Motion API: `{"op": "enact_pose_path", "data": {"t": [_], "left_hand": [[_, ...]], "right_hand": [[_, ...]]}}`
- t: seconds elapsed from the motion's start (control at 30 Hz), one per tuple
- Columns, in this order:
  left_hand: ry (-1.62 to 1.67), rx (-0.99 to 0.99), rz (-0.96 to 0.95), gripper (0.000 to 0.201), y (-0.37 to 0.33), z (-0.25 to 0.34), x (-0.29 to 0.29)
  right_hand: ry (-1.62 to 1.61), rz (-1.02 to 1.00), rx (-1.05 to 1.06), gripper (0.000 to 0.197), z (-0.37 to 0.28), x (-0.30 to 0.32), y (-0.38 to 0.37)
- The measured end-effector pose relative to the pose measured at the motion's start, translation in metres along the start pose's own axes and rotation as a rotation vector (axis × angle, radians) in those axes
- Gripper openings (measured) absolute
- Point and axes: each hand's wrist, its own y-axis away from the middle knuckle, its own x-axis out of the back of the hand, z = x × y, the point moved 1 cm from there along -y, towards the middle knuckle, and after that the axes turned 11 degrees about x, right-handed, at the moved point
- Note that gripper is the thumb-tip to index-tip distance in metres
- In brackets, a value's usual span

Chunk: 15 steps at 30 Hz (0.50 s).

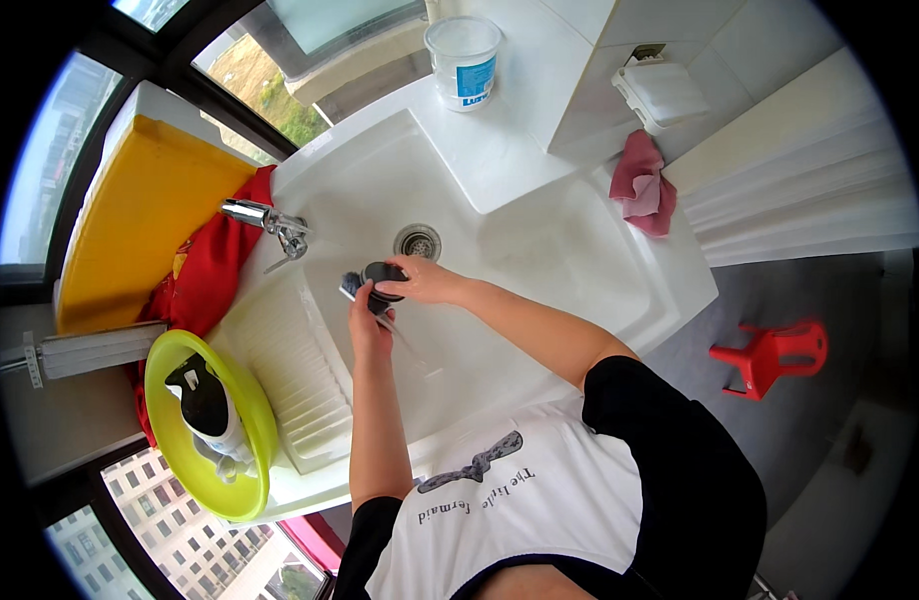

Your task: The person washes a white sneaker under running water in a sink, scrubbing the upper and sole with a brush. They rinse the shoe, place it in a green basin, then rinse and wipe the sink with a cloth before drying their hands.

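Both my hands are together over the white sink (540,345), just in front of its metal drain (418,242). My left hand (368,322) is closed around a small dark item (358,288) with a pale edge. Its kind is hard to make out. On the right side, the fingers of my right hand (428,282) are closed on a rounded black part (384,274) of it, so the two hands touch it from either side. A thin pale streak runs down below my left hand toward the sink floor. The chrome tap (270,222) stands to the left of my hands.
A ridged washboard (280,370) forms the sink's left part. Beside it sits a lime-green basin (263,440) holding a black-and-white item (208,408). Red cloth (220,255) hangs behind the tap. A clear tub (464,50), a pink cloth (644,185) and a red stool (775,358) lie farther off.
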Motion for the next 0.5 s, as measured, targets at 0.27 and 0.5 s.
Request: {"op": "enact_pose_path", "data": {"t": [0.27,0.5], "left_hand": [[0.034,0.183,-0.287,0.033,0.029,0.001,-0.047],[-0.443,0.036,0.004,0.026,0.004,-0.003,-0.036]], "right_hand": [[-0.876,0.108,-0.144,0.057,0.025,0.042,0.042],[0.423,0.343,0.264,0.024,0.030,0.039,0.056]]}}
